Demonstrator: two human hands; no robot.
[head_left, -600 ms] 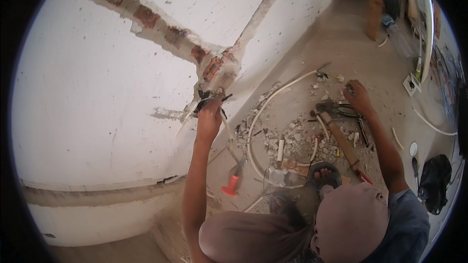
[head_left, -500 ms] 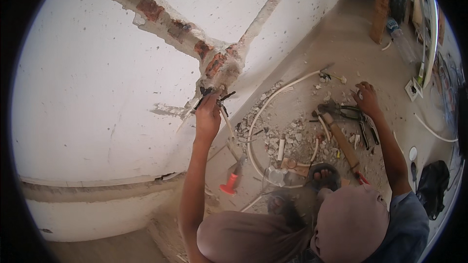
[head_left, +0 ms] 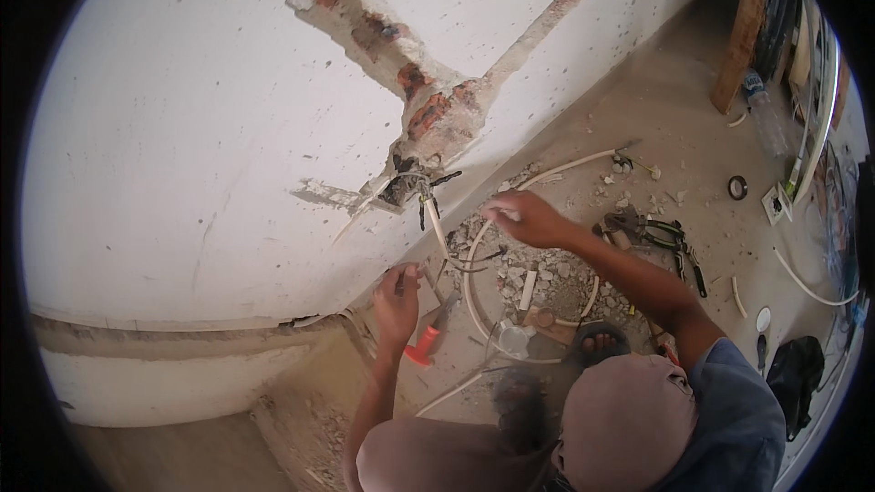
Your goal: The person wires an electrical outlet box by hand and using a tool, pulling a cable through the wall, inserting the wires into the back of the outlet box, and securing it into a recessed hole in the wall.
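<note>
My left hand (head_left: 397, 308) is raised beside the foot of the wall, below the broken-out hole (head_left: 399, 187). Its fingers are curled in; whatever they hold, if anything, is hidden. To the right, my right hand (head_left: 529, 220) reaches across the rubble toward the wall. Slightly blurred, its fingers are drawn together, and their contents cannot be made out. Between the hands, a pale cable (head_left: 436, 223) hangs from the hole, with dark wires (head_left: 476, 266) spreading near its lower end. Black-wrapped wire ends (head_left: 447, 179) stick out at the hole. Neither hand touches these wires.
A roll of black tape (head_left: 737, 187) lies on the floor at right, past the pliers (head_left: 663, 235). Broken masonry (head_left: 561, 269), a curved white cable (head_left: 469, 287) and a red-handled tool (head_left: 425, 344) lie near my feet. A plastic bottle (head_left: 767, 118) rests farther right.
My left hand has left the wires at the hole and come down. My right hand has swung left from the floor, where the tape roll now shows. The view has shifted.
</note>
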